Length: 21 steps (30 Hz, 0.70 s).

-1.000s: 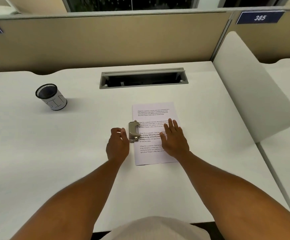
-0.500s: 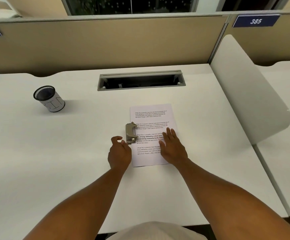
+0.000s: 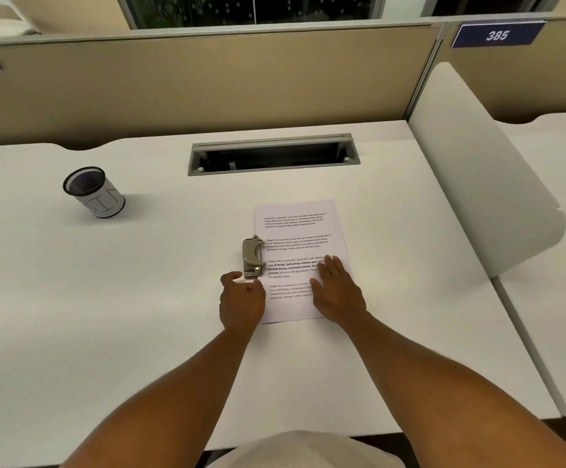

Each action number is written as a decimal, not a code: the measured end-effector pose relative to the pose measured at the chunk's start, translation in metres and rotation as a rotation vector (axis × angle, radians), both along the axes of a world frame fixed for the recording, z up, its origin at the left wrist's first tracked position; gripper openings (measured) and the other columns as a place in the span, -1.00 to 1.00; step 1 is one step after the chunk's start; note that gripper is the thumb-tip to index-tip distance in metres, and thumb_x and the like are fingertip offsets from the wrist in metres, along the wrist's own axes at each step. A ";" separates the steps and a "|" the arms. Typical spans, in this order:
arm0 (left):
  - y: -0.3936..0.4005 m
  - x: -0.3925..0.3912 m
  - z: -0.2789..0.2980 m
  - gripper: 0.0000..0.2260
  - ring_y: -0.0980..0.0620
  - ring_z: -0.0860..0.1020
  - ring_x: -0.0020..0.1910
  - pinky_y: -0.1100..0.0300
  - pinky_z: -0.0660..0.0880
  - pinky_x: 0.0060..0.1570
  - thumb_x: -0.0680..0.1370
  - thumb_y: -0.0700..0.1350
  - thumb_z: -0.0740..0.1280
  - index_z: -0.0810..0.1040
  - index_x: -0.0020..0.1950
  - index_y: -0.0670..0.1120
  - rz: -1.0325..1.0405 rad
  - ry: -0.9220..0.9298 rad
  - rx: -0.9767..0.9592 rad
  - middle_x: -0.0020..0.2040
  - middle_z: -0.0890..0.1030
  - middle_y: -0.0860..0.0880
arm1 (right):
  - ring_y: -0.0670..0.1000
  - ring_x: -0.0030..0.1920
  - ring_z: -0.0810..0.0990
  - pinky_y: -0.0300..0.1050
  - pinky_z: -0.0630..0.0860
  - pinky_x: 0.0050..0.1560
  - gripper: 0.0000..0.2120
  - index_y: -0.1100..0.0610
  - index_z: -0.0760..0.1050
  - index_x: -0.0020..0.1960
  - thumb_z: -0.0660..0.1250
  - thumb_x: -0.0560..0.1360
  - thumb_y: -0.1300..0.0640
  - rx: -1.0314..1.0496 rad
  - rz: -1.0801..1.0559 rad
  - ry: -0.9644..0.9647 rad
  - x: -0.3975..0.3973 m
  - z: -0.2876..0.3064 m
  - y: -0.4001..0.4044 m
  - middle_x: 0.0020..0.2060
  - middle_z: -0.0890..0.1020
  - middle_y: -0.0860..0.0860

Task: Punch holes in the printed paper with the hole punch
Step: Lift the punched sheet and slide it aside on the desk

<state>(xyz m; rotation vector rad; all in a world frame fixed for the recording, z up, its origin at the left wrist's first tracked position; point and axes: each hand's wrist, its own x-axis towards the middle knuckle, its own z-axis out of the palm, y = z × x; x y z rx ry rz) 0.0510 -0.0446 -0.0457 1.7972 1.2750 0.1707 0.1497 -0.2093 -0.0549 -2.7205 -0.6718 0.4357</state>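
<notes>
- Two hands lie near the paper (image 3: 300,251), which lies flat on the white desk (image 3: 139,298).
- Right hand (image 3: 337,292) rests flat on the paper's lower right part, fingers straight.
- Left hand (image 3: 241,300) sits just beside the paper's left edge, fingers loosely curled, holding nothing.
- Punch (image 3: 252,256) sits on the paper's left edge, just beyond the left hand.
- Mesh cup (image 3: 94,192) stands well apart, far left.
</notes>
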 end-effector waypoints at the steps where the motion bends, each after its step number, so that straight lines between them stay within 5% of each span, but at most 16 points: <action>1: -0.001 0.002 0.001 -0.62 -0.10 0.61 0.08 0.09 0.48 0.02 0.52 -0.02 0.34 0.36 0.30 0.00 0.018 -0.003 -0.028 -0.01 0.68 0.03 | -0.01 0.57 -0.03 0.03 0.24 0.44 -0.51 0.11 0.17 0.52 0.03 0.63 -0.05 0.001 -0.005 -0.002 0.000 0.000 -0.001 0.57 0.10 -0.01; 11: -0.013 0.019 -0.003 -0.60 -0.07 0.63 0.08 -0.04 0.55 0.19 0.41 0.00 0.51 0.54 0.21 -0.01 0.032 -0.104 -0.300 0.10 0.66 0.02 | 0.04 0.56 0.04 0.04 0.17 0.49 -0.52 0.16 0.24 0.48 0.07 0.62 -0.03 0.009 -0.056 -0.011 0.001 0.001 -0.014 0.56 0.14 0.06; 15: -0.020 0.027 -0.002 -0.77 -0.06 0.65 0.05 -0.03 0.56 0.18 0.49 0.02 0.42 0.67 0.13 0.02 -0.119 -0.092 -0.307 0.08 0.70 0.02 | 0.03 0.56 0.06 0.04 0.18 0.47 -0.52 0.15 0.24 0.47 0.07 0.62 -0.02 0.019 -0.072 -0.009 0.001 0.001 -0.018 0.55 0.16 0.05; 21: -0.024 0.040 0.008 -0.75 -0.06 0.62 0.07 -0.03 0.55 0.17 0.61 0.02 0.25 0.60 0.22 0.00 -0.222 -0.093 -0.235 0.13 0.66 0.00 | 0.04 0.54 0.14 0.05 0.21 0.47 -0.53 0.14 0.26 0.47 0.09 0.62 -0.04 0.042 -0.093 -0.003 0.005 0.006 -0.019 0.53 0.23 0.04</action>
